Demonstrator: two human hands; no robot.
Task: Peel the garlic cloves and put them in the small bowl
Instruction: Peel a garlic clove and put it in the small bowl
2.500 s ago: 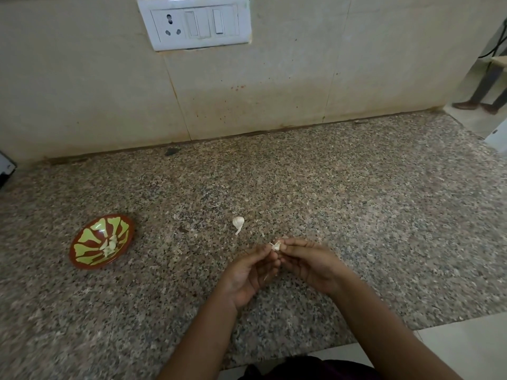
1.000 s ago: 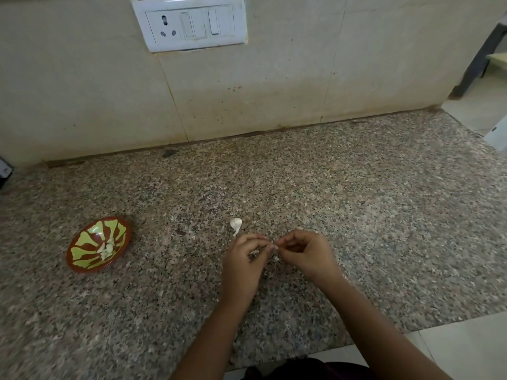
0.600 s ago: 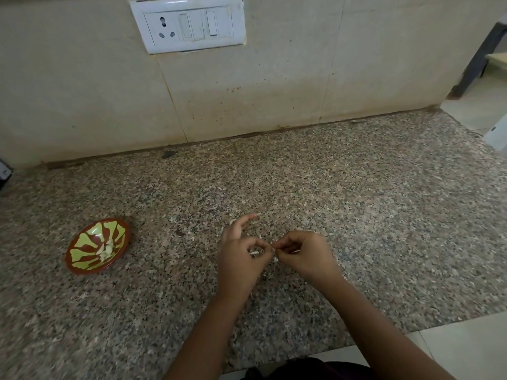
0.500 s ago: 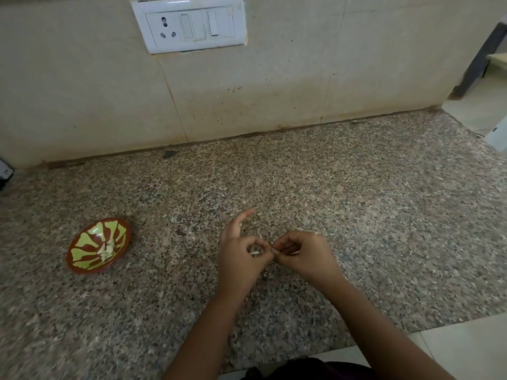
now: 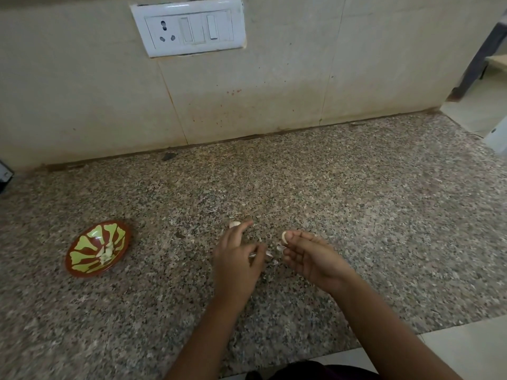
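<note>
Kitchen: granite counter against beige tiled wall, white switch plate up top. Peeled garlic clove, pale, is pinched at the fingertips of R hand, fingers curled in. L hand is just beside it, not touching R. Its thumb + one finger close on a thin peel sliver, index stretched fwd. Loose peel scraps show in the gap btwn the hands. 2nd clove lies on counter at tip of L index; skin on or off, can't tell. Small bowl, red-brown w/ green pattern, sits upright well to the L of both hands. A few peeled cloves lie inside.
</note>
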